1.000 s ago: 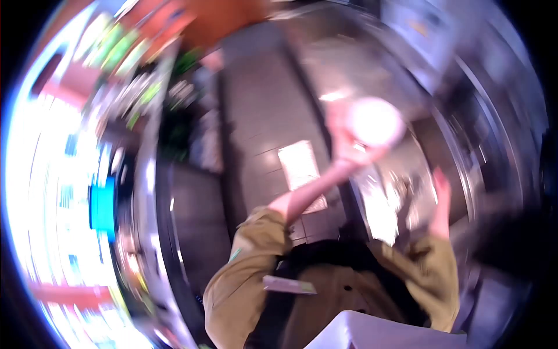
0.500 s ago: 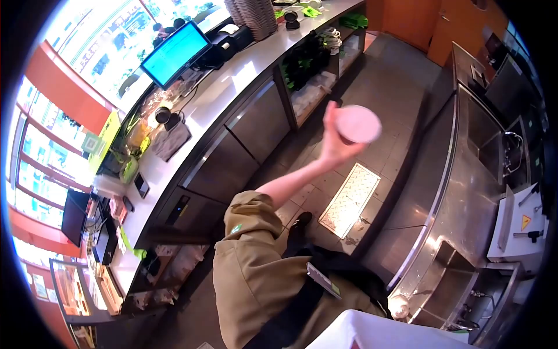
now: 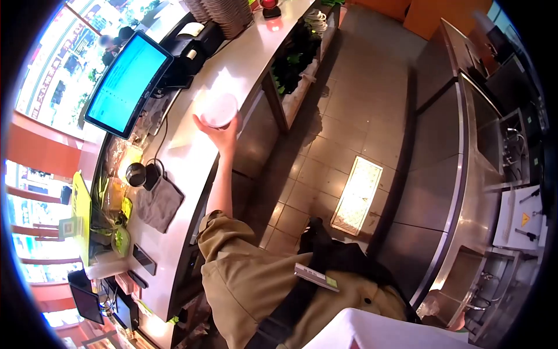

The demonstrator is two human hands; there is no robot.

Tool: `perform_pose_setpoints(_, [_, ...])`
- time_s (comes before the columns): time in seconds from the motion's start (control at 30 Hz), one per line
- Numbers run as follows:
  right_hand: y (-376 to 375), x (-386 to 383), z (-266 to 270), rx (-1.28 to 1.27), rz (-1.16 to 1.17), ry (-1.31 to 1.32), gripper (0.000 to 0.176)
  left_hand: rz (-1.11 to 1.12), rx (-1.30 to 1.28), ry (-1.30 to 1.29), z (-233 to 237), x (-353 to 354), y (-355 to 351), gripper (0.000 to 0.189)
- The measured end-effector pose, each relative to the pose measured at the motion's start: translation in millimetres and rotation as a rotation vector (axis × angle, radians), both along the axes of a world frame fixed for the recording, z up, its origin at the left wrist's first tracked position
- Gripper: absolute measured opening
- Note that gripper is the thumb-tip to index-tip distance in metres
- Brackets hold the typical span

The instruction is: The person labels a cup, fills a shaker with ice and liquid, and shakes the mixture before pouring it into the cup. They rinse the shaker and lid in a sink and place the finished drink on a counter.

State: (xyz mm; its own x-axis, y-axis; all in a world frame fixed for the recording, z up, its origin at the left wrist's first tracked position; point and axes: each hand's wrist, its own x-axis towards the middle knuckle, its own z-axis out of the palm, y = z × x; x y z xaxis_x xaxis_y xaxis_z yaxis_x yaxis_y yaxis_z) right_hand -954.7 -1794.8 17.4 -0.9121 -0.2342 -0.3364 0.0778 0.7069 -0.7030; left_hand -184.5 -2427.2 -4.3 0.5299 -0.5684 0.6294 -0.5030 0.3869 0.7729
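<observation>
My left hand (image 3: pixel 223 138) is closed round a cup (image 3: pixel 220 110) with a pale, round top. The cup is in the air and overlaps the white counter (image 3: pixel 196 154) near its inner edge. Its lower part is mostly hidden by my fingers, and strong glare washes out the counter behind it. To the left of my hand are a bright touchscreen monitor (image 3: pixel 129 84) and a dark round scanner (image 3: pixel 136 174) on a stand. A grey folded cloth (image 3: pixel 160 205) lies beside the scanner. My right hand is not in view.
A phone (image 3: pixel 144 259) lies at the counter's inner edge. Stacked cups (image 3: pixel 222 14) stand at the back beside a black printer (image 3: pixel 195 42). On the right runs a steel worktop with a sink (image 3: pixel 459 282). A bright metal floor plate (image 3: pixel 357 196) lies in the aisle.
My left hand has carried the cup from over the aisle floor leftward to the counter. The view has turned and come closer to the counter and monitor.
</observation>
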Motion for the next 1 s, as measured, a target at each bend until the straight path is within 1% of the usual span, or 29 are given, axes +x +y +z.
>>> perform_pose_setpoints(0.07, [1, 2, 11, 0.033, -0.009, -0.002, 0.028, 0.100, 0.037, -0.044, -10, 28, -14, 0.113])
perform_pose_setpoints(0.17, [7, 0, 27, 0.069, -0.022, -0.006, 0.028, 0.244, 0.058, -0.115, -36, 71, -37, 0.114])
perform_pose_setpoints(0.23, [10, -5, 34, 0.086, -0.022, -0.010, 0.028, 0.317, 0.058, -0.152, -45, 89, -46, 0.115])
perform_pose_setpoints(0.33, [24, -21, 36, 0.100, -0.056, -0.007, 0.029, 0.331, 0.042, -0.043, -42, 100, -56, 0.114])
perform_pose_setpoints(0.37, [37, -37, 27, 0.124, -0.114, 0.052, 0.028, 0.357, 0.055, -0.066, -42, 105, -59, 0.114])
perform_pose_setpoints(0.43, [54, -65, 12, 0.169, -0.231, 0.170, 0.028, 0.338, 0.043, -0.045, -43, 113, -66, 0.117])
perform_pose_setpoints(0.47, [47, -71, 11, 0.176, -0.067, 0.255, 0.031, 0.333, 0.034, -0.047, -47, 119, -69, 0.119])
perform_pose_setpoints(0.53, [28, -66, 8, 0.198, 0.211, 0.414, 0.037, 0.596, 0.103, -0.429, -65, 138, -81, 0.126])
perform_pose_setpoints(0.57, [46, -52, 10, 0.221, 0.301, 0.489, 0.040, 0.810, 0.223, -0.521, -78, 135, -82, 0.115])
perform_pose_setpoints(0.6, [81, -81, -13, 0.290, 0.428, 0.484, 0.040, 1.193, 0.277, -1.193, -139, 185, -91, 0.090])
perform_pose_setpoints(0.63, [57, -45, -3, 0.342, 0.246, 0.450, 0.042, 1.035, 0.190, -1.186, -144, 149, -58, 0.090])
perform_pose_setpoints(0.67, [28, -3, 9, 0.382, 0.054, 0.409, 0.045, 0.828, 0.124, -0.977, -129, 97, -63, 0.082])
perform_pose_setpoints(0.7, [-34, 66, 39, 0.406, -0.133, 0.366, 0.047, 0.594, 0.094, -0.768, -125, 53, -38, 0.074])
perform_pose_setpoints(0.73, [-32, 82, 38, 0.437, -0.151, 0.422, 0.055, 0.336, 0.104, -0.570, -131, 1, -16, 0.067])
perform_pose_setpoints(0.77, [-46, 107, 52, 0.604, -0.239, 0.396, 0.056, 0.081, 0.157, -0.391, -138, -50, 13, 0.059])
perform_pose_setpoints(0.8, [-33, 116, 40, 0.704, -0.302, 0.505, 0.055, -0.157, 0.248, -0.233, -148, -115, 41, 0.052])
perform_pose_setpoints(0.83, [-22, 123, 36, 0.742, -0.306, 0.447, 0.051, -0.363, 0.365, -0.088, -153, -165, 83, 0.044])
perform_pose_setpoints(0.87, [0, 130, 17, 0.657, -0.364, 0.430, 0.045, -0.537, 0.500, 0.047, -150, -222, 118, 0.037])
perform_pose_setpoints(0.9, [8, 140, 3, 0.638, -0.294, 0.549, 0.039, -0.974, 0.643, -0.086, -166, -265, 141, 0.037])
perform_pose_setpoints(0.93, [17, 159, -9, 0.503, -0.417, 0.461, 0.034, -1.388, 0.759, -0.232, -182, -298, 165, 0.036])
perform_pose_setpoints(0.97, [32, 171, -24, 0.469, -0.342, 0.523, 0.030, -1.904, 0.881, -0.141, -153, -328, 196, 0.046])
perform_pose_setpoints(1.0, [38, 190, -24, 0.430, -0.297, 0.566, 0.031, -2.174, 0.542, -0.471, -125, -358, 223, 0.044])
